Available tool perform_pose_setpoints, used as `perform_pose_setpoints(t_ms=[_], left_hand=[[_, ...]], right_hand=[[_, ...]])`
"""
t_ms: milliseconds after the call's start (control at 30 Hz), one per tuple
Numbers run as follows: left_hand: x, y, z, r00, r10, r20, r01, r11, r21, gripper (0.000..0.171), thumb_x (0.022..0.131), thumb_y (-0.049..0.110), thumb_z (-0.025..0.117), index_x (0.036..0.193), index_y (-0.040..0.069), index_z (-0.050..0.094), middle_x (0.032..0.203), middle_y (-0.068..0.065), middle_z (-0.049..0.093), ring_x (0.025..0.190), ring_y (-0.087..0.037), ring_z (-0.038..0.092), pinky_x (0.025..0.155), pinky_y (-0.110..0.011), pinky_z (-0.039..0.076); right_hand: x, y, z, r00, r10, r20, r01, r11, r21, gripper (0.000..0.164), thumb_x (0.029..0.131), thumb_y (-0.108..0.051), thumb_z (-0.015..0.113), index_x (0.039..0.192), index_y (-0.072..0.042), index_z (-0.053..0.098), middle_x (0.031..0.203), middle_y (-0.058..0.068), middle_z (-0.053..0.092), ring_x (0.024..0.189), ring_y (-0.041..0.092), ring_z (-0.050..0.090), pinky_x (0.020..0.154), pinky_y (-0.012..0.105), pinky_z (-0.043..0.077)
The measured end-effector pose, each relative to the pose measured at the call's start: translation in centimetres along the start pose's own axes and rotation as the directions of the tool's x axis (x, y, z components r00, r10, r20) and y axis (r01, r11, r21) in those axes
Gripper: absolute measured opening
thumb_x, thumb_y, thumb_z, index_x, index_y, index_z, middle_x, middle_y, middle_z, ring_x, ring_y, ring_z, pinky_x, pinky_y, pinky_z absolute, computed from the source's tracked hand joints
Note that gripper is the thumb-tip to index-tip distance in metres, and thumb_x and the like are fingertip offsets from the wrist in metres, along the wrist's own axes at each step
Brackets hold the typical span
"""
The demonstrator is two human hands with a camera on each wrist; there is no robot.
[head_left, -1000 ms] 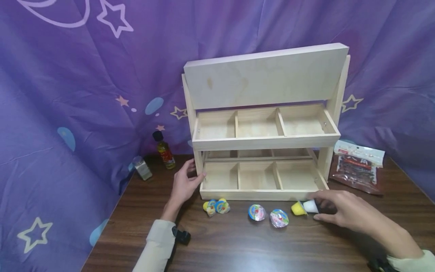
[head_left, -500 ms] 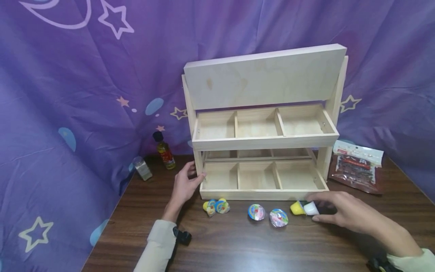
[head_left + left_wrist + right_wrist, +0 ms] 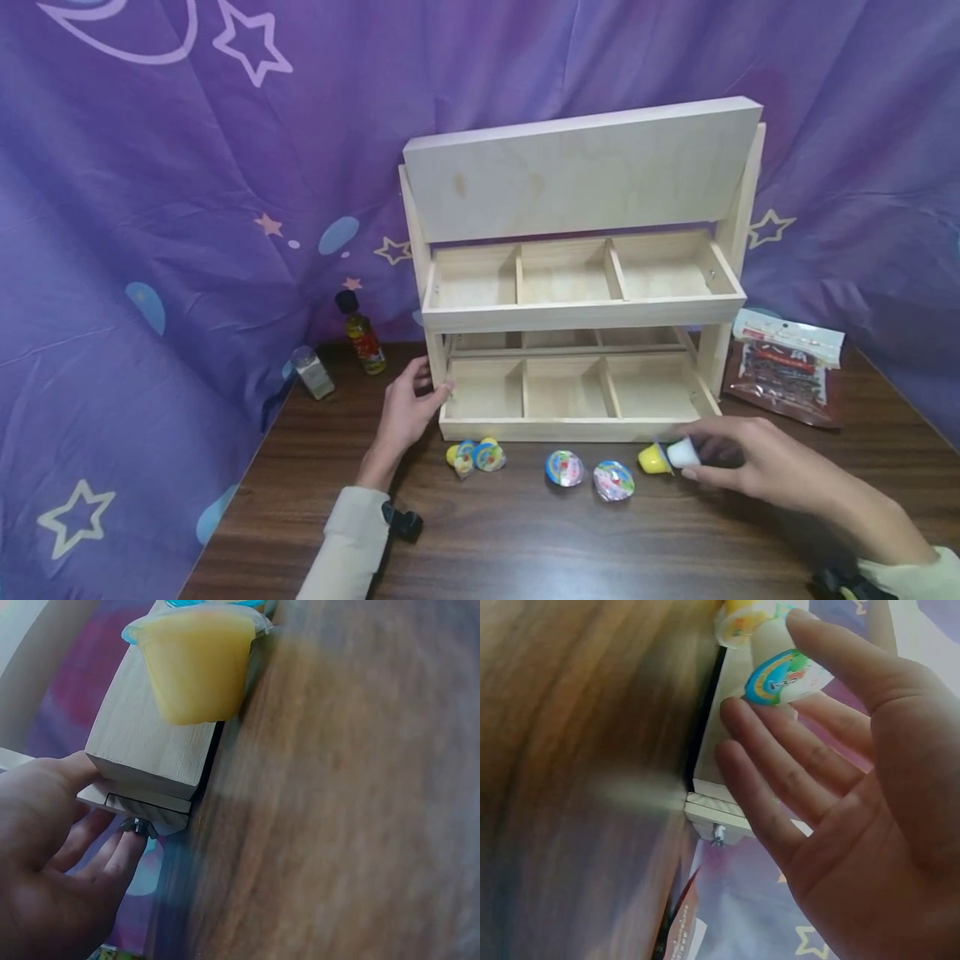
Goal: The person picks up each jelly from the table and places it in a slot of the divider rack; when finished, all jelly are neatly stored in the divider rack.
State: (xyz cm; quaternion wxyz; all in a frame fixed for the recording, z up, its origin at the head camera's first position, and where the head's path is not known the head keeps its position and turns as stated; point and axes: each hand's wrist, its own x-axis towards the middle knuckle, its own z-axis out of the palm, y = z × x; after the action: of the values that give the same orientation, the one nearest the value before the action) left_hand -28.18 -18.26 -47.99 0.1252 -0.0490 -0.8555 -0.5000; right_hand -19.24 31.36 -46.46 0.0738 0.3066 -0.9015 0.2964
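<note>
My left hand [image 3: 407, 410] grips the left side of a pale wooden tiered rack [image 3: 585, 318], thumb in front and fingers behind. In the left wrist view, a fingertip lies by the wing nut [image 3: 139, 826] at the rack's end. My right hand [image 3: 780, 467] pinches a white jelly cup [image 3: 682, 452] between thumb and fingers, close to the rack's front right corner. The white cup's printed lid [image 3: 780, 677] shows in the right wrist view. Touching or almost touching it is a yellow jelly cup [image 3: 653, 458] lying on its side.
Two jelly cups, one pink-lidded [image 3: 564, 468] and another beside it [image 3: 614, 481], lie before the rack. A cluster of small yellow cups [image 3: 476, 456] sits further left. A sauce bottle [image 3: 363, 335] and a small jar [image 3: 313, 372] stand left, a spice bag [image 3: 786, 371] right.
The white jelly cup has shifted and tilted slightly in my right hand, its thumb now closer against it. My left hand stays on the rack.
</note>
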Motion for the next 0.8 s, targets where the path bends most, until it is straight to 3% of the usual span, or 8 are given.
perform_pose_setpoints(t_ms=[267, 533, 800], left_hand=[[0.1, 0.3, 0.3, 1.000, 0.007, 0.017, -0.006, 0.999, -0.037, 0.054, 0.097, 0.014, 0.080, 0.146, 0.004, 0.060, 0.138, -0.022, 0.070, 0.123, -0.038, 0.073, 0.098, -0.040, 0.065], [-0.1, 0.2, 0.4, 1.000, 0.006, -0.002, -0.006, 0.999, -0.035, 0.053, 0.096, 0.012, 0.081, 0.144, 0.003, 0.061, 0.135, -0.023, 0.071, 0.121, -0.039, 0.073, 0.098, -0.040, 0.065], [0.1, 0.2, 0.5, 1.000, 0.003, -0.003, -0.003, 1.000, -0.021, 0.050, 0.095, 0.009, 0.079, 0.141, 0.001, 0.061, 0.133, -0.022, 0.071, 0.120, -0.037, 0.073, 0.098, -0.039, 0.065]], right_hand=[[0.6, -0.8, -1.3, 0.997, 0.037, -0.073, -0.039, 0.999, -0.022, 0.047, 0.084, -0.028, 0.095, 0.126, -0.021, 0.076, 0.092, -0.022, 0.076, 0.078, -0.006, 0.071, 0.070, 0.018, 0.058], [2.7, -0.8, -1.5, 0.990, -0.007, -0.140, 0.002, 0.999, -0.033, 0.044, 0.082, -0.020, 0.096, 0.122, -0.012, 0.078, 0.095, -0.013, 0.079, 0.080, -0.003, 0.071, 0.069, 0.021, 0.062], [5.7, 0.1, -1.2, 0.983, 0.151, -0.104, -0.160, 0.984, -0.082, 0.044, 0.087, -0.027, 0.093, 0.121, -0.004, 0.077, 0.091, 0.002, 0.082, 0.074, 0.006, 0.073, 0.064, 0.028, 0.060]])
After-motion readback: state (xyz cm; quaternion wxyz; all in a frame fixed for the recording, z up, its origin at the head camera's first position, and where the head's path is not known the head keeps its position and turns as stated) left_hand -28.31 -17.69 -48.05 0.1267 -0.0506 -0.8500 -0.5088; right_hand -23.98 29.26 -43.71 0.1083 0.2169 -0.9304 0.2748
